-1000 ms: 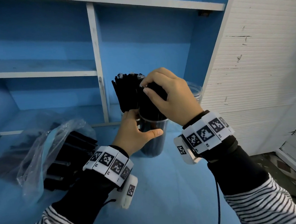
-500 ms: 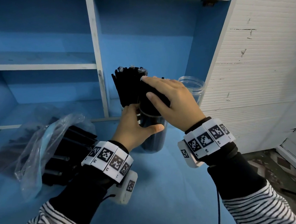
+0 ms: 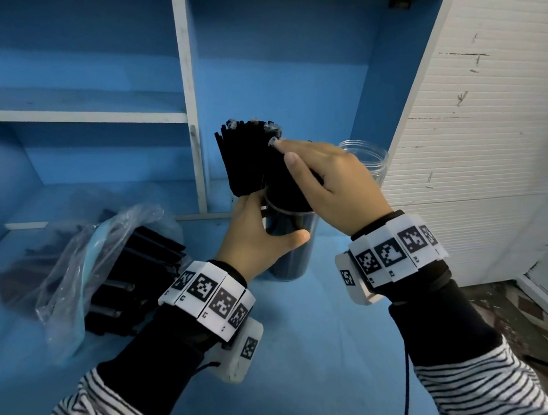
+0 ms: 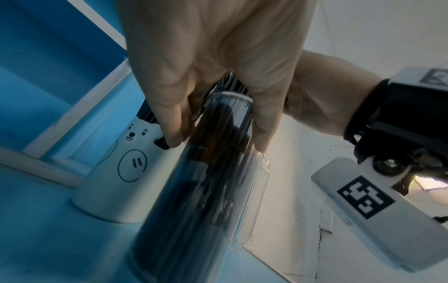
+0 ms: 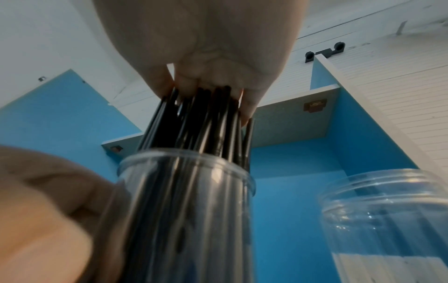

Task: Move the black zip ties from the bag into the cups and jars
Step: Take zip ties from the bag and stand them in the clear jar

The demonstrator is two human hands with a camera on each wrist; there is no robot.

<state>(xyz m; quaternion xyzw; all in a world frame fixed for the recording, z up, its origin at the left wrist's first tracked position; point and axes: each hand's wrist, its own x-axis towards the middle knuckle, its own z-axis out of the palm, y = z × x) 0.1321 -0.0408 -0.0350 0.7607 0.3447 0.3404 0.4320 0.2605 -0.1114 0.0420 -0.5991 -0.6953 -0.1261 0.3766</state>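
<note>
My left hand [image 3: 259, 239] grips a tall clear jar [image 3: 292, 259] that stands on the blue shelf floor, packed with black zip ties [image 3: 283, 179]. Their ends stick out above the rim. My right hand [image 3: 327, 182] lies over those ends with fingers straight, pressing on them. The right wrist view shows the tie ends [image 5: 206, 118] under my palm and the jar [image 5: 184, 210] below. Behind the jar, a white bear cup [image 4: 121, 181] holds another upright bundle of ties [image 3: 244, 156]. More ties [image 3: 138, 274] lie in the clear plastic bag [image 3: 80, 259] to the left.
An empty clear jar [image 3: 368, 161] stands just right of the filled one, close to the white slatted door [image 3: 461, 155]. A white shelf divider [image 3: 191, 115] rises behind the cups. A dark cable hangs from my right wrist.
My right hand went from curled fingers pinching the tie tops to fingers stretched flat over them. My left hand kept its grip on the jar.
</note>
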